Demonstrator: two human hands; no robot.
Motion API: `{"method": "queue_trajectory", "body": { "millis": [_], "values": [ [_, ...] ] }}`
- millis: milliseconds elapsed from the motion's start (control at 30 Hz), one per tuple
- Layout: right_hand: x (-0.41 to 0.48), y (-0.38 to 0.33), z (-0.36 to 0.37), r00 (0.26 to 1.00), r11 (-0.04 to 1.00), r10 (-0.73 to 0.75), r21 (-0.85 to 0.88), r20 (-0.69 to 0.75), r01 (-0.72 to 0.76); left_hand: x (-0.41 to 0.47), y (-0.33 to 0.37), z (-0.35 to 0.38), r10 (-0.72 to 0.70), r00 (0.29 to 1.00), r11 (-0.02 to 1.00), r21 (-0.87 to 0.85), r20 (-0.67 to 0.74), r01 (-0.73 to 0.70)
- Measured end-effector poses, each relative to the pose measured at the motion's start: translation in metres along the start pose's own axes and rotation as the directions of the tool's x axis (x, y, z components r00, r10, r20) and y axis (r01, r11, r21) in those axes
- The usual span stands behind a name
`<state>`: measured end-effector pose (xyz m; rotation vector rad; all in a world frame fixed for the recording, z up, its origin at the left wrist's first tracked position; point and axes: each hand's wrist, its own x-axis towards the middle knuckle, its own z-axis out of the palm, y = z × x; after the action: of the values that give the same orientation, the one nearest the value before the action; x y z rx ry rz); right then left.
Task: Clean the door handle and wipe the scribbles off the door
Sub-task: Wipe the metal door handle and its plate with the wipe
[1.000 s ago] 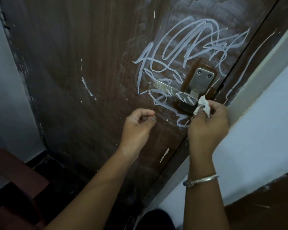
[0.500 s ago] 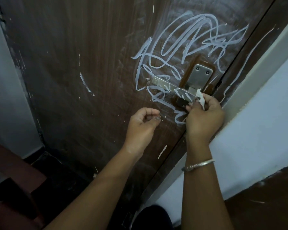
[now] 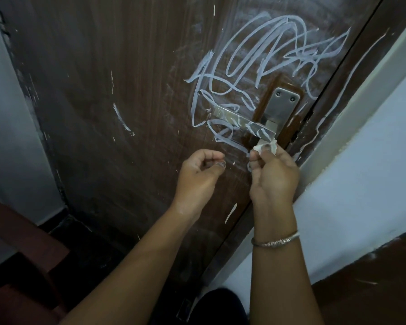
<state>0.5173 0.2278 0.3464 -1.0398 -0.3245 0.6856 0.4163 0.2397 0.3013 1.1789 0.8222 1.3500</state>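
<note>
Two hands are up at the door [image 3: 103,90], both just below the door handle [image 3: 242,124].

Right hand [image 3: 273,177]: thumb and fingertips pinch a small crumpled white rag [image 3: 264,146]. The other fingers are curled in behind it. The rag sits against the lower edge of the handle, at the end nearest the metal plate [image 3: 280,106].

Left hand [image 3: 199,177]: below and left of the handle, well clear of the rag. Fingers are curled into a loose fist, thumb tip against the index finger, nothing in it. Can't tell if the knuckles touch the door.

The handle is a flat metal lever, tilted, with white streaks across it. The plate is above the handle's right end and shows two screws at the top.

Scribbles [image 3: 267,55]: white loops, densest above the handle, running down its left side and under it, some crossing the lever. One long white line also runs on the door frame [image 3: 352,73] right of the handle.

A silver bracelet [image 3: 275,241] is on the right wrist, well below the handle. The white wall [image 3: 361,160] is right of the handle, past the frame.
</note>
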Motion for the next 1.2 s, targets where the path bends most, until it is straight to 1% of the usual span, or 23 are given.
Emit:
{"method": "queue_trajectory", "body": {
  "millis": [133, 233, 367, 500, 633, 700, 767, 833, 900, 933, 967, 1000, 1033, 1067, 1100, 1133, 1200],
  "values": [
    [-0.002, -0.006, 0.009, 0.989, 0.968, 0.125, 0.207, 0.076, -0.138, 0.001, 0.002, -0.006, 0.010, 1.000, 1.000, -0.011, -0.030, -0.010],
    [-0.006, -0.005, 0.007, 0.967, 0.944, 0.180, 0.244, 0.178, -0.221, 0.001, 0.003, -0.007, 0.009, 1.000, 1.000, -0.011, -0.022, -0.009],
    [-0.009, -0.002, 0.000, 0.972, 0.976, 0.142, 0.140, 0.186, -0.169, 0.000, 0.002, -0.007, -0.007, 1.000, 1.000, -0.014, -0.016, 0.007],
    [-0.006, -0.003, -0.001, 0.981, 0.993, 0.105, 0.026, 0.161, -0.111, 0.002, 0.000, -0.008, -0.023, 1.000, 1.000, -0.022, -0.021, 0.022],
    [-0.005, -0.008, 0.007, 0.966, 0.986, 0.133, 0.073, 0.223, -0.153, 0.001, -0.001, -0.006, -0.028, 0.999, 0.999, -0.030, -0.018, 0.028],
    [-0.006, -0.006, 0.004, 0.961, 0.990, 0.123, 0.043, 0.247, -0.138, 0.000, -0.002, -0.007, -0.019, 1.000, 1.000, -0.024, -0.016, 0.019],
    [-0.007, -0.005, -0.006, 0.967, 0.996, 0.083, -0.026, 0.241, -0.079, 0.001, -0.002, -0.009, -0.020, 1.000, 1.000, -0.022, -0.021, 0.019],
    [-0.009, -0.007, -0.014, 0.980, 0.981, -0.031, -0.184, 0.196, 0.068, 0.002, -0.002, -0.010, -0.034, 0.999, 0.999, -0.024, -0.021, 0.034],
    [-0.012, -0.010, -0.020, 0.963, 0.894, -0.233, -0.362, 0.132, 0.266, 0.002, -0.002, -0.010, -0.042, 0.999, 0.999, -0.024, -0.015, 0.042],
    [-0.013, -0.013, -0.020, 0.929, 0.835, -0.355, -0.410, 0.109, 0.367, 0.001, -0.002, -0.009, -0.044, 0.999, 0.999, -0.026, -0.013, 0.044],
    [-0.015, -0.017, -0.019, 0.871, 0.764, -0.482, -0.440, 0.096, 0.471, 0.001, -0.002, -0.009, -0.045, 0.999, 0.999, -0.031, -0.011, 0.045],
    [-0.016, -0.022, -0.017, 0.788, 0.670, -0.607, -0.466, 0.105, 0.578, 0.000, -0.002, -0.008, -0.045, 0.999, 0.998, -0.034, -0.009, 0.045],
    [-0.017, -0.028, -0.014, 0.687, 0.547, -0.711, -0.496, 0.150, 0.674, 0.000, -0.001, -0.007, -0.046, 0.999, 0.998, -0.033, -0.006, 0.046],
    [-0.015, -0.034, -0.011, 0.581, 0.400, -0.782, -0.535, 0.226, 0.745, 0.000, -0.001, -0.007, -0.047, 0.999, 0.999, -0.028, -0.003, 0.046],
    [-0.012, -0.041, -0.008, 0.496, 0.252, -0.808, -0.575, 0.317, 0.778, -0.001, 0.000, -0.008, -0.045, 0.999, 0.999, -0.022, -0.002, 0.045],
    [-0.007, -0.049, -0.003, 0.454, 0.133, -0.792, -0.611, 0.407, 0.781, -0.001, 0.000, -0.008, -0.041, 0.999, 0.999, -0.021, -0.004, 0.041],
    [0.003, -0.064, 0.006, 0.454, -0.034, -0.684, -0.647, 0.571, 0.762, -0.001, 0.002, -0.010, -0.034, 0.999, 0.999, -0.023, -0.014, 0.034]
  ]
}}
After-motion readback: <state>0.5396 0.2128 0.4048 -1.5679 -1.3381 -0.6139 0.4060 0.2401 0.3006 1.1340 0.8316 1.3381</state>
